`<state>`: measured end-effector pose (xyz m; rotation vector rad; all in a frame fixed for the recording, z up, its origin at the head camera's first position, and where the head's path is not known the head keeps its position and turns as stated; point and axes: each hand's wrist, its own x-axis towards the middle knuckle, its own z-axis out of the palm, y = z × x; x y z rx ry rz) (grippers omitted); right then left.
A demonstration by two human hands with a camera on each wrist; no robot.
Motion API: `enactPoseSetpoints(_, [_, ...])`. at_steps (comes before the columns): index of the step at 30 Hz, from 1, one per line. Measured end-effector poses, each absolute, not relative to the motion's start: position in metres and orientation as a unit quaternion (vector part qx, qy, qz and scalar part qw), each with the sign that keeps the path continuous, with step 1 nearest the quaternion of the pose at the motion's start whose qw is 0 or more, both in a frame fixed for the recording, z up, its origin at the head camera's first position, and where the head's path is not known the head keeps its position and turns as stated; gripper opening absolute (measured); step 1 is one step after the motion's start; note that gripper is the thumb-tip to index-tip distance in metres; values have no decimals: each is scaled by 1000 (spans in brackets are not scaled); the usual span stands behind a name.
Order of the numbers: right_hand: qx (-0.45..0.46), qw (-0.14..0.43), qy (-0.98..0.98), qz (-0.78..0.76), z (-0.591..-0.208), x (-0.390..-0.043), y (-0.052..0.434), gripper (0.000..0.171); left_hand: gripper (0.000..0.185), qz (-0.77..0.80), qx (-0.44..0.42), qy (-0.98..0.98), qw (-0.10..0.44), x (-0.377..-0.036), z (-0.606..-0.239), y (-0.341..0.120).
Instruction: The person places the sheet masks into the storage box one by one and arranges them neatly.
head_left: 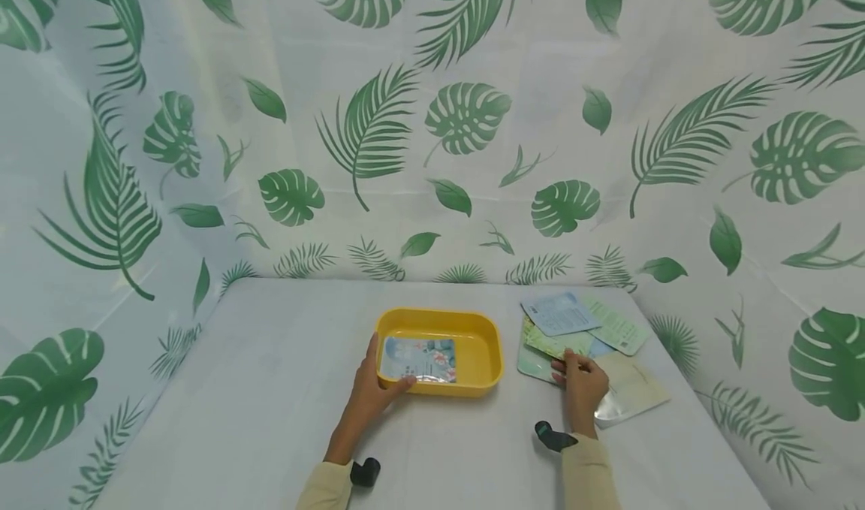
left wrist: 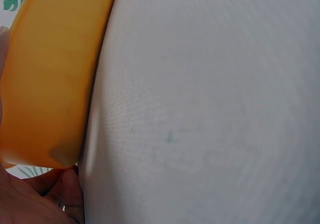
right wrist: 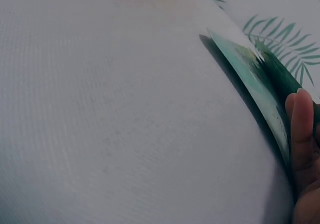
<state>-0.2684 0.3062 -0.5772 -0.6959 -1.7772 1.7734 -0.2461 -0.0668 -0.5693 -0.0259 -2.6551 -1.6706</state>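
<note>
A yellow plastic tray (head_left: 478, 356) stands on the white table, and a blue floral sachet (head_left: 417, 360) lies in its left part. My left hand (head_left: 370, 391) grips the tray's left end, its thumb over the near rim. In the left wrist view the tray's side wall (left wrist: 52, 78) hides part of that hand (left wrist: 25, 199). Over the pile at the right, my right hand (head_left: 585, 384) pinches the near edge of a green leaf-patterned sachet (head_left: 549, 339). The right wrist view has this sachet (right wrist: 280, 69) tilted above a pale green sachet (right wrist: 250, 78).
Around the right hand lie a pale blue sachet (head_left: 559, 313), a light green one (head_left: 616, 326) with printed text, and a cream one (head_left: 635, 390), partly overlapping. Leaf-printed white cloth (head_left: 473, 224) closes off the table's back and sides.
</note>
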Motion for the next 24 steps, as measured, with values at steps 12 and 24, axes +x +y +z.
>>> enactPoseSetpoints(12, [-262, 284, -675, 629, -565, -266, 300, 62, 112, -529, -16, -848, 5, -247, -570, -68])
enactPoseSetpoints(24, [-390, 268, -557, 683, -552, -253, 302, 57, 111, -538, -22, -843, 6, -246, -570, -68])
